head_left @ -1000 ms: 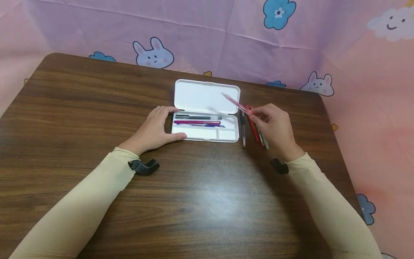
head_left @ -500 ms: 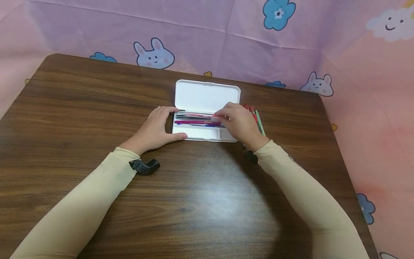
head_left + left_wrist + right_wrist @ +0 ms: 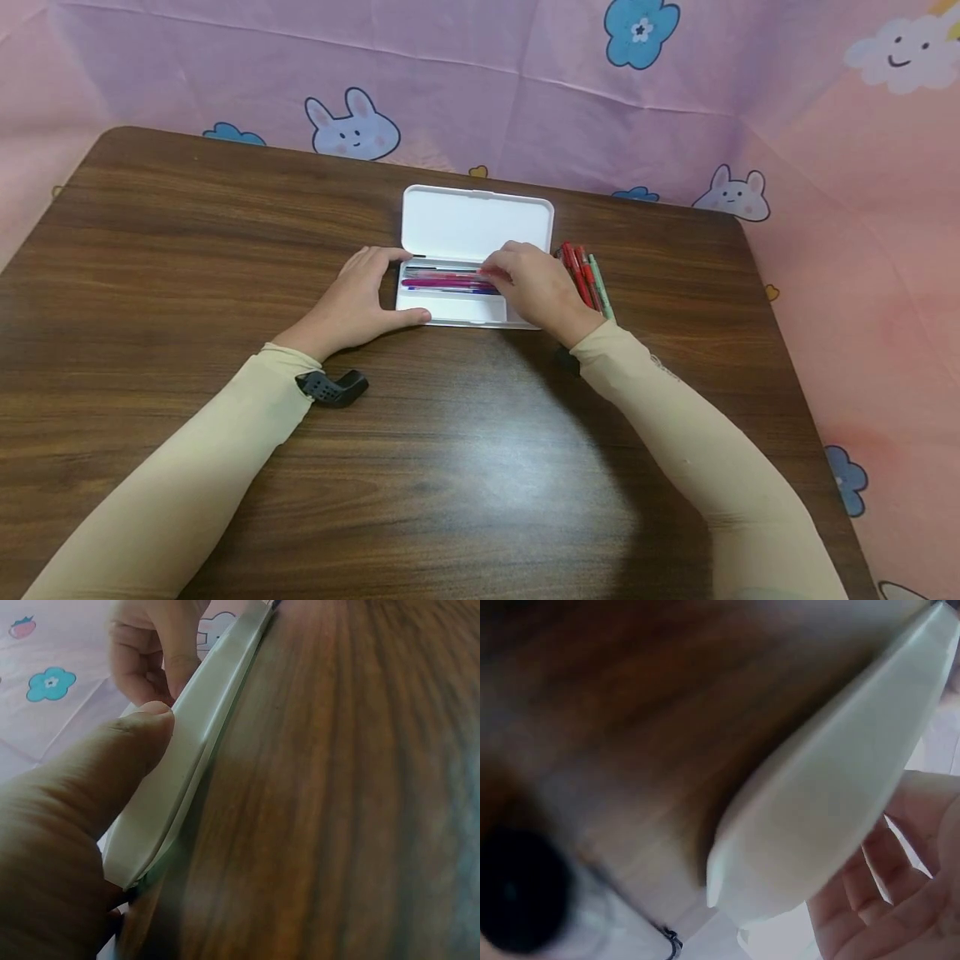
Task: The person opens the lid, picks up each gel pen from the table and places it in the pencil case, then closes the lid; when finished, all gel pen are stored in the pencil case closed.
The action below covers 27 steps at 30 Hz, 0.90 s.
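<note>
The right hand (image 3: 536, 287) has brought the slim clear pen with red tint (image 3: 450, 276) into the open white rectangular plastic case (image 3: 477, 221), so one more pen is now inside. Its grip is nearly closed, pinching this pen's right end. The left hand (image 3: 356, 300), grip spread wide, holds the case's left end on the brown wooden bench (image 3: 375, 467). Counted: one case; four slim pens (image 3: 442, 283) visible inside; just at right, two red pens (image 3: 572, 267) and one light green pen (image 3: 602, 287), others maybe hidden

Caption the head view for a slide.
Left hand holds an open white pencil case; right hand pinches a pink pen there; more pens lie alongside.
</note>
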Each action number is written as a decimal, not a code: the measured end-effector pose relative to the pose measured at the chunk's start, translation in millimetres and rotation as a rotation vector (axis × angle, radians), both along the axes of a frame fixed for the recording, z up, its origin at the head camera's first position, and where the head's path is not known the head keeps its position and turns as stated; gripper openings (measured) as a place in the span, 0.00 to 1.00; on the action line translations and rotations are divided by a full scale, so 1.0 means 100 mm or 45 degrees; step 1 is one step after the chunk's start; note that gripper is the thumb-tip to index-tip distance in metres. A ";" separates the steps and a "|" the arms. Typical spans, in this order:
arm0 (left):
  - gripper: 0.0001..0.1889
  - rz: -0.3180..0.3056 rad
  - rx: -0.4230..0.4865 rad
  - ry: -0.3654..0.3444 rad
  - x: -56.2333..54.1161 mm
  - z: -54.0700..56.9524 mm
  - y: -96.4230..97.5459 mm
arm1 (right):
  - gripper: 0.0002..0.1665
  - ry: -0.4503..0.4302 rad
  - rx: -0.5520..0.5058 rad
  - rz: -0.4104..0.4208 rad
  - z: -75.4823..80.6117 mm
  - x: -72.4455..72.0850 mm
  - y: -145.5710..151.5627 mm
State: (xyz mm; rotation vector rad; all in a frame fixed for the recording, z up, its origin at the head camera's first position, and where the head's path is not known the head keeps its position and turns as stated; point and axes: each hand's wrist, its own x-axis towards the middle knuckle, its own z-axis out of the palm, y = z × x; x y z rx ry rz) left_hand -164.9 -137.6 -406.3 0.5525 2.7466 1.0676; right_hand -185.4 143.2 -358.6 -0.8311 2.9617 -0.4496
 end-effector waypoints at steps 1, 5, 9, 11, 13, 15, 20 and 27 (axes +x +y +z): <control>0.51 -0.001 0.003 -0.001 0.00 0.00 0.00 | 0.11 -0.009 0.000 -0.005 0.00 0.00 -0.01; 0.51 0.000 0.009 0.001 0.01 0.01 -0.01 | 0.10 -0.033 -0.010 -0.029 0.00 -0.02 -0.02; 0.50 -0.002 0.010 0.004 0.01 0.01 -0.01 | 0.11 -0.034 -0.013 -0.035 0.00 -0.02 -0.02; 0.51 -0.003 0.008 0.007 0.00 0.01 0.00 | 0.11 -0.024 -0.009 -0.032 -0.01 -0.02 -0.03; 0.51 0.000 0.006 0.006 0.00 0.00 0.00 | 0.11 -0.019 -0.006 -0.028 0.00 -0.02 -0.02; 0.51 -0.001 0.005 0.001 -0.01 -0.01 0.01 | 0.11 -0.010 -0.001 -0.023 0.00 -0.02 -0.01; 0.50 -0.005 0.012 -0.010 -0.01 -0.01 0.01 | 0.11 0.003 0.003 -0.012 0.03 0.01 0.05; 0.50 -0.005 0.008 -0.007 -0.01 -0.01 0.00 | 0.11 0.028 -0.049 -0.062 0.18 0.13 0.37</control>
